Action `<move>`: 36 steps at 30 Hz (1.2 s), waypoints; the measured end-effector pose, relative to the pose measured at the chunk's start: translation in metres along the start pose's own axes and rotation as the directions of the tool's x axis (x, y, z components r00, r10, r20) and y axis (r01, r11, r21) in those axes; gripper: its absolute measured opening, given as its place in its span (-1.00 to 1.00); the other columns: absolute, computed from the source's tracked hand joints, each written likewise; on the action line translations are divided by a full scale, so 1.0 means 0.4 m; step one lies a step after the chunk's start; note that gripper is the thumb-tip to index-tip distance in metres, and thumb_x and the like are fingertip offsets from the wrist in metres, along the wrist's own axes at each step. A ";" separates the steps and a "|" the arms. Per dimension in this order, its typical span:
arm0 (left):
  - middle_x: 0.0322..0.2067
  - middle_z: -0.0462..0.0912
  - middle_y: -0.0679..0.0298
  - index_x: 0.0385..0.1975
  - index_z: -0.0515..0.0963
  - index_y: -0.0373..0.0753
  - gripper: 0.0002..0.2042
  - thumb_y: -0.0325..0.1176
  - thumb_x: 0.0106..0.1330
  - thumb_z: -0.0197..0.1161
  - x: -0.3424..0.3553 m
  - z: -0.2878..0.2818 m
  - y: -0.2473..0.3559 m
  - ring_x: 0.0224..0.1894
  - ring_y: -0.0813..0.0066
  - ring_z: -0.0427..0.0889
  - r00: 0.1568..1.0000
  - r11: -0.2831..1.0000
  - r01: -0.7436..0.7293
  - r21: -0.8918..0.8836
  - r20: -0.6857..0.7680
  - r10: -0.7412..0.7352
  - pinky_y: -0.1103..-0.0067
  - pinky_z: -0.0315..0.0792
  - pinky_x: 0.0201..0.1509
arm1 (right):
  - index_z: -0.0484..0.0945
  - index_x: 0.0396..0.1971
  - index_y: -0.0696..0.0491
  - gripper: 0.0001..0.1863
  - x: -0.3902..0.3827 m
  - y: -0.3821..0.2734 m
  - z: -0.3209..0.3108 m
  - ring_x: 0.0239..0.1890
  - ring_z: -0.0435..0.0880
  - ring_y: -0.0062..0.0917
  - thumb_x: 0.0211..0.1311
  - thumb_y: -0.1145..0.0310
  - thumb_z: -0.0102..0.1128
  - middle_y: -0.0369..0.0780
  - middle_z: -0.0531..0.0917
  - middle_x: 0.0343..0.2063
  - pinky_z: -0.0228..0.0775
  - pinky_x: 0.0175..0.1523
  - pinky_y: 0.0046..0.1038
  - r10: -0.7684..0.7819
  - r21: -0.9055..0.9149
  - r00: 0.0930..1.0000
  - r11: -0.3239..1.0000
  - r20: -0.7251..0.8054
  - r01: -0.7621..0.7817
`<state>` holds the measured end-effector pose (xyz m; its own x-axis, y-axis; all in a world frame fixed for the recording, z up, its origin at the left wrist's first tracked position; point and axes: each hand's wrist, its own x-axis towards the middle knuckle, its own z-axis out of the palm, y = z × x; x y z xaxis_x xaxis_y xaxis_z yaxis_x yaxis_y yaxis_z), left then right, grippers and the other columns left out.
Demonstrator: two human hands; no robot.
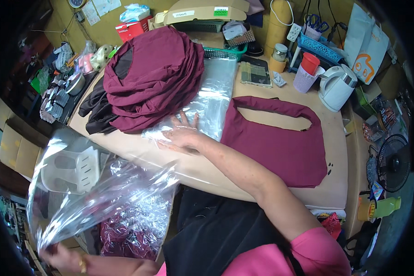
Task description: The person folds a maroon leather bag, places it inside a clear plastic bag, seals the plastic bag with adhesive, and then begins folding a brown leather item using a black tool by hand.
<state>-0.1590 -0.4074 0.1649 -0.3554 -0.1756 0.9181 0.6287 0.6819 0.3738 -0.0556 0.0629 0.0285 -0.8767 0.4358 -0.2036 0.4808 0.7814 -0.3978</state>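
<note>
My left hand [63,257], at the lower left, grips one end of a large clear plastic bag [85,209]. The bag spreads out, wrinkled and shiny, toward the table's front edge. My right hand [181,134] lies with fingers spread on the near end of a stack of clear plastic bags [214,83] on the table. Right of that stack, a maroon fabric bag [276,147] lies flat, its wide handle loop pointing away from me. A heap of maroon bags [156,78] with some black fabric rises just beyond my right hand.
Below the table at left, a box [135,230] holds plastic-wrapped maroon items, beside a white plastic chair [71,170]. Along the back right stand a white kettle [338,87], a lilac cup [305,79] and a blue basket [319,48]. A black fan [394,162] is at far right.
</note>
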 end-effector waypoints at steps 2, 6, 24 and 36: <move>-0.36 0.48 0.32 -0.22 0.51 -0.29 -0.89 -0.57 0.32 0.07 0.064 -0.053 -0.006 -0.31 0.57 0.49 0.951 0.987 -0.089 0.134 -0.283 0.125 0.58 0.43 -0.20 | 0.36 0.36 -0.42 -0.46 -0.032 -0.009 0.010 0.56 -0.43 -0.09 0.48 -0.17 -0.31 -0.15 -0.11 0.54 -0.72 0.40 0.39 0.024 -0.059 1.000 0.998 -0.010 -0.024; -0.33 0.54 0.27 -0.19 0.53 -0.30 -0.86 -0.54 0.31 0.09 0.039 0.008 0.101 -0.30 0.48 0.54 0.959 0.985 -0.168 0.041 -0.224 0.172 0.55 0.44 -0.19 | 0.59 0.10 0.02 -0.40 -0.128 -0.095 0.000 0.22 0.48 -0.15 0.47 -0.16 -0.17 -0.09 0.57 0.15 0.27 0.32 -0.17 -0.519 0.201 0.855 0.836 -0.010 0.510; -0.29 0.65 0.07 -0.14 0.64 -0.27 -0.71 -0.34 0.17 0.44 -0.412 0.356 0.873 -0.32 0.09 0.67 0.308 0.432 -0.178 -0.884 0.366 0.878 0.33 0.51 -0.24 | 0.61 -0.26 0.20 -0.84 -0.580 0.227 0.013 -0.34 0.61 -0.70 0.18 0.52 0.35 -0.21 0.66 -0.45 0.48 -0.22 -0.49 0.103 0.716 0.887 0.636 -0.450 0.290; -0.67 0.57 0.08 -0.50 0.62 -0.33 -0.71 -0.20 0.27 0.38 -0.503 0.460 0.889 -0.61 0.25 0.54 -0.252 0.646 0.404 -0.647 0.600 0.759 0.39 0.40 -0.42 | 0.51 -0.11 0.20 -0.73 -0.654 0.372 -0.042 -0.42 0.45 -0.86 0.30 0.40 0.33 -0.39 0.58 -0.47 0.27 -0.37 -0.71 0.294 0.818 0.881 0.552 -0.370 0.160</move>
<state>0.0086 0.0011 0.0889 0.1513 0.9881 -0.0265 0.7104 -0.0901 0.6980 0.2457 0.0726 0.0376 -0.6256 0.7793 0.0349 0.1140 0.1357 -0.9842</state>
